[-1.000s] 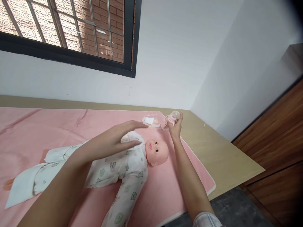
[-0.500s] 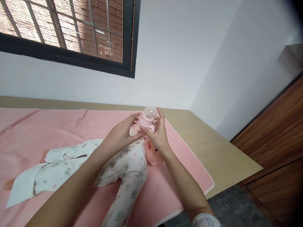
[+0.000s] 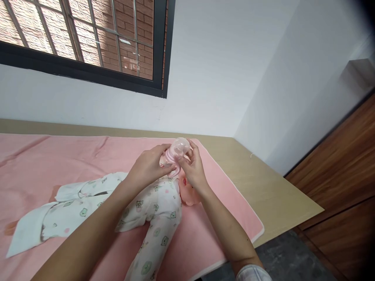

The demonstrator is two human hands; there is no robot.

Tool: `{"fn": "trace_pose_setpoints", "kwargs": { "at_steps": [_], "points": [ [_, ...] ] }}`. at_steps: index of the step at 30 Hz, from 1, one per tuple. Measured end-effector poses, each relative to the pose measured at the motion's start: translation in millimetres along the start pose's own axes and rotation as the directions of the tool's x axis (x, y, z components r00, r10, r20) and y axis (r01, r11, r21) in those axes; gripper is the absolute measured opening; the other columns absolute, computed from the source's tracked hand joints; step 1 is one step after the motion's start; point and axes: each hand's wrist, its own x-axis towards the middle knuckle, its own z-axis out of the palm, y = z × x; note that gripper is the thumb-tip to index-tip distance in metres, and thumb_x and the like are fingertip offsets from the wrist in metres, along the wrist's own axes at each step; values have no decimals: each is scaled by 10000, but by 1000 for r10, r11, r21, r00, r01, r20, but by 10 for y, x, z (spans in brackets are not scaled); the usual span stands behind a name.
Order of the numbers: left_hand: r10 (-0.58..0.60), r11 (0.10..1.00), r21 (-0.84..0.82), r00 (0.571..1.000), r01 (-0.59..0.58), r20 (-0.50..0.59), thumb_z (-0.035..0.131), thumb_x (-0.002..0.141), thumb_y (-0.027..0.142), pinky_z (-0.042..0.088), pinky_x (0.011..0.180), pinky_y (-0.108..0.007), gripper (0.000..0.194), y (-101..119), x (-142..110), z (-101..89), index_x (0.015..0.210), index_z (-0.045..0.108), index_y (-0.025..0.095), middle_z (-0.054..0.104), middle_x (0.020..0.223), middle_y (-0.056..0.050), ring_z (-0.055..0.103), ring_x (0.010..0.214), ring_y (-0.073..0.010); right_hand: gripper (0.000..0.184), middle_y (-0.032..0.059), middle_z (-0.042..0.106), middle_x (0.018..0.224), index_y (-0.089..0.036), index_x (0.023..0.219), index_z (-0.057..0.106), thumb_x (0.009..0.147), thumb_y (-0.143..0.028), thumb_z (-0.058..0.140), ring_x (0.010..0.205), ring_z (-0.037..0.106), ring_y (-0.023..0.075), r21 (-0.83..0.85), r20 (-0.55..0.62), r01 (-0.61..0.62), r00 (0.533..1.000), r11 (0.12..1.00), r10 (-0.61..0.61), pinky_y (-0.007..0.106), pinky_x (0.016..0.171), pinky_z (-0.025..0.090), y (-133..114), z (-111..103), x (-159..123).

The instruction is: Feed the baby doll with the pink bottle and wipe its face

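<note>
A pink baby bottle (image 3: 171,155) with a clear domed cap (image 3: 180,146) is held tilted above a doll's chest. My left hand (image 3: 150,164) wraps round the bottle's body from the left. With fingers and thumb, my right hand (image 3: 193,164) grips the clear cap at the upper right end. Below them lies the baby doll (image 3: 158,203), dressed in white clothes with small green and pink prints. Its head (image 3: 189,191) is partly covered by my right hand and wrist. The lower part of the bottle is hidden behind my left hand.
A pink blanket (image 3: 88,156) with a pale edge lies under the doll on a light wooden table (image 3: 252,183). A white wall with a barred, dark-framed window (image 3: 164,50) stands behind. Brown wooden panels (image 3: 345,164) and a dark floor are at the right.
Both hands and the bottle have moved slightly down and left. The bottle leans further, its cap pointing more to the right. The doll stays in place.
</note>
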Motion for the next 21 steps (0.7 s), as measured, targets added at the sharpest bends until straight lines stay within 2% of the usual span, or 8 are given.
{"fn": "trace_pose_setpoints", "kwargs": {
  "at_steps": [3, 7, 10, 12, 14, 17, 19, 21],
  "points": [
    [-25, 999, 23, 999, 25, 20, 663, 756, 419, 473, 782, -332, 499, -29, 11, 11, 1217, 559, 260, 665, 1162, -15, 638, 983, -265, 521, 81, 580, 1283, -225, 1212, 497, 777, -412, 713, 1226, 542, 199, 9, -38, 67, 997, 998, -67, 404, 1079, 425, -42, -22, 19],
    [-53, 998, 33, 999, 54, -8, 672, 742, 387, 462, 813, -317, 485, -105, 28, -21, 1203, 555, 294, 652, 1191, 22, 620, 1041, -246, 514, 100, 594, 1291, -219, 1217, 481, 792, -410, 697, 1198, 568, 186, 14, -148, 167, 975, 986, -163, 377, 1048, 445, -118, -131, 88],
    [-111, 993, 31, 992, 113, -58, 658, 736, 359, 461, 828, -311, 489, -251, 61, -79, 1208, 542, 299, 644, 1200, 25, 611, 1071, -241, 523, 110, 601, 1286, -217, 1254, 452, 818, -420, 658, 1204, 568, 176, -35, -259, 222, 940, 974, -223, 374, 1052, 432, -91, -334, 225],
    [-169, 985, 7, 983, 170, -67, 665, 713, 347, 469, 819, -306, 520, -396, 91, -125, 1210, 527, 280, 654, 1166, 12, 619, 1056, -242, 540, 116, 592, 1294, -210, 1269, 439, 819, -421, 647, 1224, 552, 174, -97, -314, 230, 916, 968, -249, 367, 1057, 421, 19, -530, 351],
    [-240, 971, -35, 969, 238, -57, 667, 687, 324, 480, 806, -291, 557, -558, 119, -174, 1215, 504, 261, 656, 1149, 3, 626, 1043, -238, 590, 130, 585, 1289, -190, 1278, 425, 790, -420, 664, 1203, 560, 179, -178, -369, 183, 898, 967, -238, 357, 1036, 432, 215, -759, 476],
    [-343, 937, -72, 939, 340, -32, 644, 693, 309, 488, 792, -269, 581, -786, 145, -239, 1242, 463, 243, 635, 1184, -12, 624, 1036, -219, 658, 153, 592, 1258, -151, 1271, 428, 732, -426, 685, 1142, 580, 207, -319, -465, -31, 876, 947, -127, 366, 989, 456, 621, -1116, 586],
    [-398, 917, -54, 917, 396, -29, 647, 685, 308, 488, 781, -275, 615, -921, 152, -269, 1258, 444, 221, 627, 1186, -35, 625, 1016, -220, 552, 150, 607, 1225, -144, 1172, 506, 726, -430, 660, 1117, 582, 229, -429, -479, -180, 876, 885, -54, 375, 976, 456, 906, -1330, 584],
    [-443, 896, -28, 896, 443, -34, 664, 654, 307, 484, 764, -290, 656, -1056, 154, -286, 1260, 439, 194, 624, 1170, -57, 624, 994, -230, 493, 142, 614, 1210, -150, 1126, 528, 721, -405, 643, 1113, 577, 238, -538, -494, -304, 869, 786, -2, 372, 987, 442, 1153, -1504, 530]
  ]
}}
